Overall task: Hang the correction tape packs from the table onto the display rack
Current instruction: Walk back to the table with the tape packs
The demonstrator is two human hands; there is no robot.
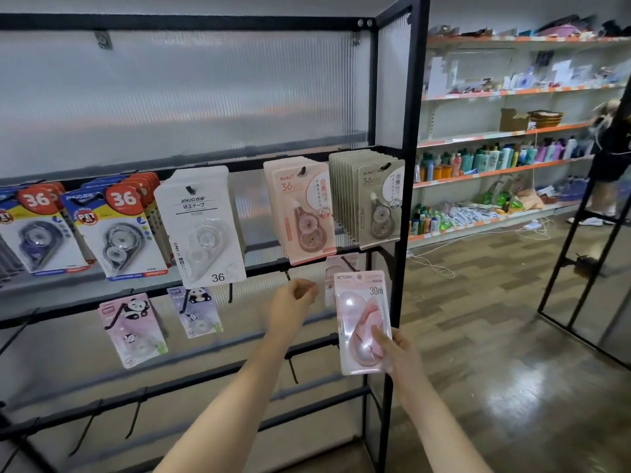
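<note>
My right hand (pixel 397 353) grips the lower edge of a pink correction tape pack (pixel 362 322) marked 30m and holds it upright in front of the black display rack (pixel 409 165). Just behind the pack, another pink pack (pixel 333 271) hangs on a hook of the second rail. My left hand (pixel 293 305) is raised with its fingers curled just below a black hook (pixel 288 275) on that rail; I cannot tell whether it touches the hook. Several packs hang on the upper rail: blue ones (pixel 119 230), a white one (pixel 205 230), peach ones (pixel 304 213) and grey ones (pixel 375 199).
Two panda packs (pixel 133 329) (pixel 199 312) hang on the second rail at the left. Bare hooks stick out from the lower rails (pixel 293 370). Store shelves with bottles (pixel 495 162) line the far wall; another black frame (pixel 580 240) stands at the right on the wooden floor.
</note>
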